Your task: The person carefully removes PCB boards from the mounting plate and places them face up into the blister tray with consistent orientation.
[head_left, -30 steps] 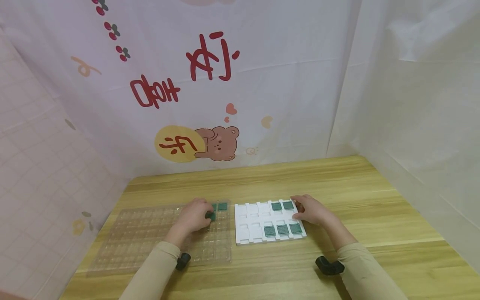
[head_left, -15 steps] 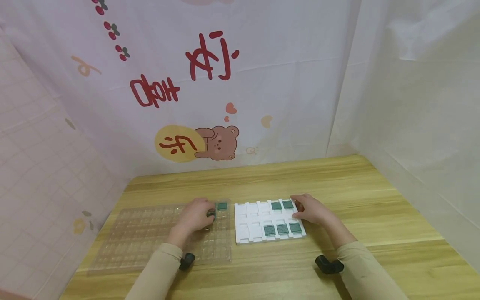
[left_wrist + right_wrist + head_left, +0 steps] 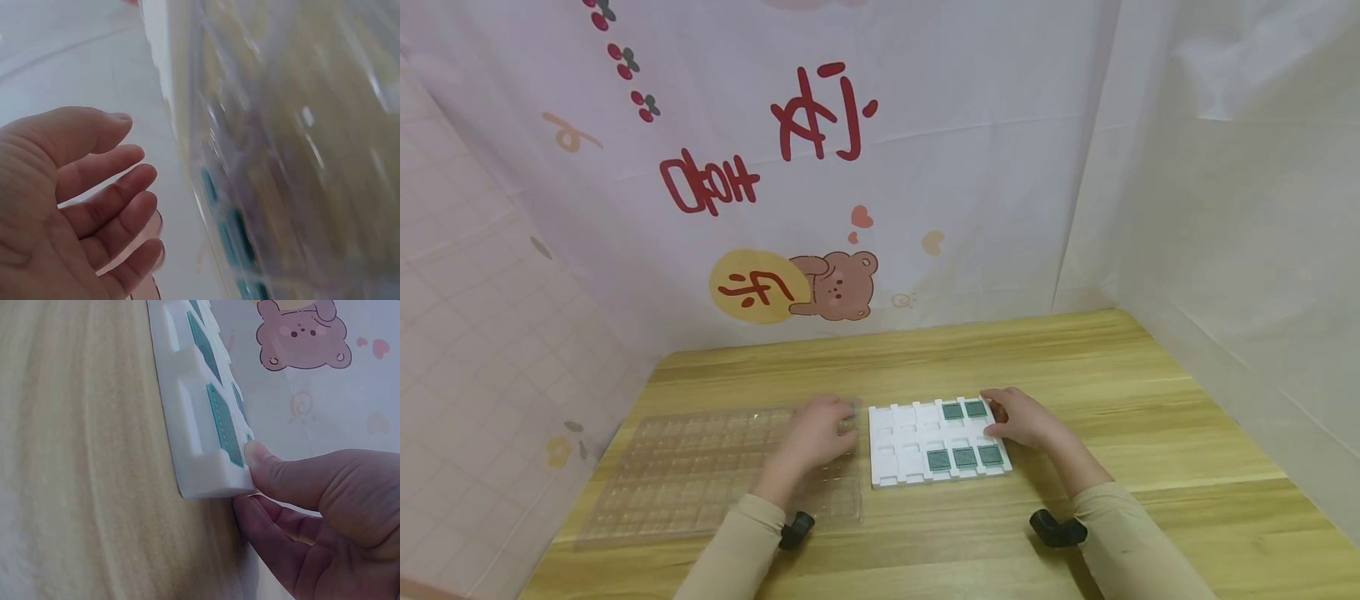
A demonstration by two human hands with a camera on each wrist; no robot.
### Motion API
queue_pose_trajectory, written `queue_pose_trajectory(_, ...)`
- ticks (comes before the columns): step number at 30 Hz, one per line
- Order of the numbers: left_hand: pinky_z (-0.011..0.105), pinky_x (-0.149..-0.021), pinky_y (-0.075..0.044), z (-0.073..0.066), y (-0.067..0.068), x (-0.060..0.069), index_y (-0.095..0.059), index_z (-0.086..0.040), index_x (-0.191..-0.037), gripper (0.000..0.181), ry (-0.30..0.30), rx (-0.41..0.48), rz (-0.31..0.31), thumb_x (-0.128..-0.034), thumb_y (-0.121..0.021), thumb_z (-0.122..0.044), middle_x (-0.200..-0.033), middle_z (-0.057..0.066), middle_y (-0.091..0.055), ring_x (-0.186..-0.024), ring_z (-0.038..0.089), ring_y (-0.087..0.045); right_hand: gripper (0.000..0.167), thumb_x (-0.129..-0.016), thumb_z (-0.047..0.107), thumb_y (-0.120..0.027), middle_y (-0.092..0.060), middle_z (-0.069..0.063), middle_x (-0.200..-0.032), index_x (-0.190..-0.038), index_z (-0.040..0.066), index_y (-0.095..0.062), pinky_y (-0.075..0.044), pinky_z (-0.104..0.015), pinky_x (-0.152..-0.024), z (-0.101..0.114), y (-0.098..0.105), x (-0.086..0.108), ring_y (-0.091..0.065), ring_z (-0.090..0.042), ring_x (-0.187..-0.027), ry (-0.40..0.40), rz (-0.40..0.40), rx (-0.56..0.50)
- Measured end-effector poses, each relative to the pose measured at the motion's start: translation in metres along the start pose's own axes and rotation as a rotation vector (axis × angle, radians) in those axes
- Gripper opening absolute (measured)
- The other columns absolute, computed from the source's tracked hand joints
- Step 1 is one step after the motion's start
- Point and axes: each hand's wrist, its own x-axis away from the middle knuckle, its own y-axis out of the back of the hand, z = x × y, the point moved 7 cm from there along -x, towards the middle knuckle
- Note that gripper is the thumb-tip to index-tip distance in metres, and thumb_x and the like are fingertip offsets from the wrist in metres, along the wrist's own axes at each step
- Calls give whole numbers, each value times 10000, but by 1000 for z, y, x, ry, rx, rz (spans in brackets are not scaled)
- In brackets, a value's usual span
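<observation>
Over the right end of the clear compartment tray (image 3: 700,475) hovers my left hand (image 3: 816,433). The left wrist view shows that hand (image 3: 81,200) with fingers loosely bent, nothing between them, apart from the tray; blurred green chips (image 3: 234,240) sit in it. The white tray (image 3: 891,442) lies to the right, with three green chips (image 3: 965,458) in its near row and two (image 3: 953,411) in the far row. At its right edge is my right hand (image 3: 1026,421). In the right wrist view, that hand (image 3: 331,506) pinches the white tray's corner (image 3: 215,478) beside a green chip (image 3: 226,428).
Both trays lie side by side on the wooden table (image 3: 940,542), a narrow gap between them. A printed curtain (image 3: 985,192) hangs behind the table and along its sides. Black devices are strapped at both wrists.
My left hand has moved right over the clear tray, and its fingers have spread; the green chips seen there earlier are mostly covered by it. My right hand has stayed at the white tray.
</observation>
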Motion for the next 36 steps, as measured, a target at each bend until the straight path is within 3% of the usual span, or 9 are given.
queue_pose_trajectory(4, 409, -760, -487, -16, 0, -2, -704, -76, -864, 92, -21, 38, -22, -803, -738, -136, -872, 22, -670, -844, 226, -614, 631, -848, 87, -775, -567, -197, -1115, -1365, -123, -478, -478, -458, -877, 0, 0, 0, -557, -274, -957, -3, 0, -2)
queue_pose_trajectory(8, 477, -905, -479, -29, -3, -6, -744, -68, -1084, 282, -5, 53, -2, -833, -762, -197, -1066, 73, -713, -1039, 288, -635, 640, -850, 92, -776, -567, -200, -1123, -1371, -121, -472, -486, -455, -870, -1, -1, -1, -563, -273, -958, -7, 4, -9)
queue_pose_trajectory(24, 415, -895, -479, -70, -20, -17, -726, -129, -1130, 329, -67, -49, 42, -853, -747, -305, -1055, 21, -706, -1028, 242, -621, 634, -828, 82, -791, -585, -178, -1077, -1343, -135, -490, -481, -436, -833, 3, 1, 0, -569, -250, -906, 36, -12, 10)
queue_pose_trajectory(36, 392, -899, -474, -92, -32, -23, -721, -162, -1152, 361, -65, -64, 84, -851, -731, -360, -1116, 9, -692, -1058, 222, -609, 637, -838, 87, -785, -578, -205, -1116, -1353, -132, -482, -485, -449, -852, 2, 1, 1, -575, -267, -930, 12, -8, 0)
